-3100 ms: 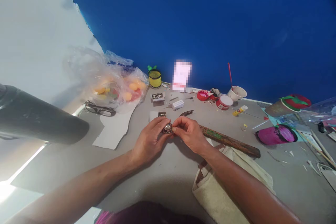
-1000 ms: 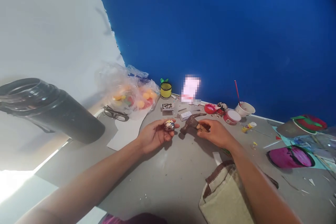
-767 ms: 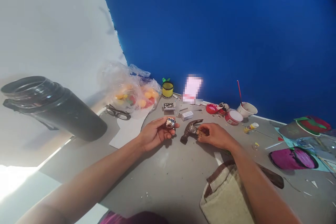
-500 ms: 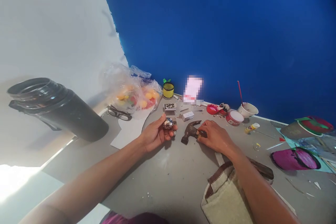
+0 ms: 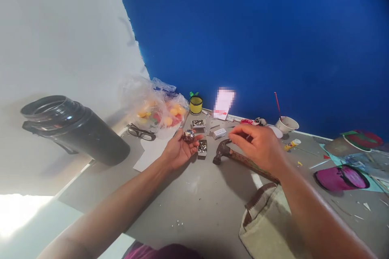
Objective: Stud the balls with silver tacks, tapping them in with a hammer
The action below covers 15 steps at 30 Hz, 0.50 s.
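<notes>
The left hand (image 5: 178,151) lies palm up on the counter (image 5: 197,194), fingers loosely curled, with a shiny studded ball (image 5: 189,135) resting on its fingertips. The right hand (image 5: 260,145) hovers above the hammer (image 5: 223,151), thumb and forefinger pinched together; what they pinch is too small to make out. The hammer's wooden handle runs under that hand and is partly hidden by it, and its far end is lost behind the wrist. A cloth bag (image 5: 267,226) is cut off by the lower edge and partly covered by the forearm.

Half a second ago the right hand rested on the hammer beside its head; it has since lifted clear, and the hammer lies alone on the counter. The left hand has opened further and the ball sits higher on the fingers.

Just beside the left fingertips stands a small open box (image 5: 202,148) filled with silvery studs; a second such box (image 5: 198,123) sits further back. A clear plastic bag (image 5: 154,107) holds yellow and red pieces, blurred. A white cup (image 5: 287,124) holds a red stick. A dark tumbler (image 5: 75,129) lies on its side at the left, near a pair of glasses (image 5: 141,132).
</notes>
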Motion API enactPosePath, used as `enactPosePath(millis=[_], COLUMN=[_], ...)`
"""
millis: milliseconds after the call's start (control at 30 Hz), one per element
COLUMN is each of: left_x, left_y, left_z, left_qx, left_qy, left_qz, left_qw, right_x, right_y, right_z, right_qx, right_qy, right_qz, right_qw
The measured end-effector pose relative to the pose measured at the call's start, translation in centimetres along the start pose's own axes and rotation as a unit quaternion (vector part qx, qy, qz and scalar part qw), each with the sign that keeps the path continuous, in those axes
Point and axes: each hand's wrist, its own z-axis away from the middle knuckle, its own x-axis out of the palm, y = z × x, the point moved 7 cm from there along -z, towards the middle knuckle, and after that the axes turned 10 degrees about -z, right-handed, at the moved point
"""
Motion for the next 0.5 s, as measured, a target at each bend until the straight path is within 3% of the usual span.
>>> enactPosePath(millis=[67, 133, 233, 267, 500], left_x=[0.2, 0.3, -0.1, -0.2, -0.8], left_y=[0.1, 0.1, 0.2, 0.3, 1.8], left_z=[0.0, 0.0, -0.2, -0.3, -0.6], left_qx=[0.000, -0.003, -0.006, -0.001, 0.065], left_qy=[-0.016, -0.022, -0.005, 0.002, 0.022], left_qz=[0.001, 0.005, 0.006, 0.006, -0.017], left_qw=[1.000, 1.000, 1.000, 1.000, 0.997], right_x=[0.9, 3.3, 7.3, 8.2, 12.2], right_y=[-1.0, -0.9, 1.0, 1.6, 2.2], right_z=[-1.3, -2.6, -3.8, -4.1, -4.2], right_qx=[0.011, 0.036, 0.073, 0.076, 0.051], right_qy=[-0.019, -0.102, -0.254, -0.278, -0.267], right_qz=[0.018, 0.089, 0.236, 0.263, 0.235], right_qw=[1.000, 0.990, 0.935, 0.921, 0.933])
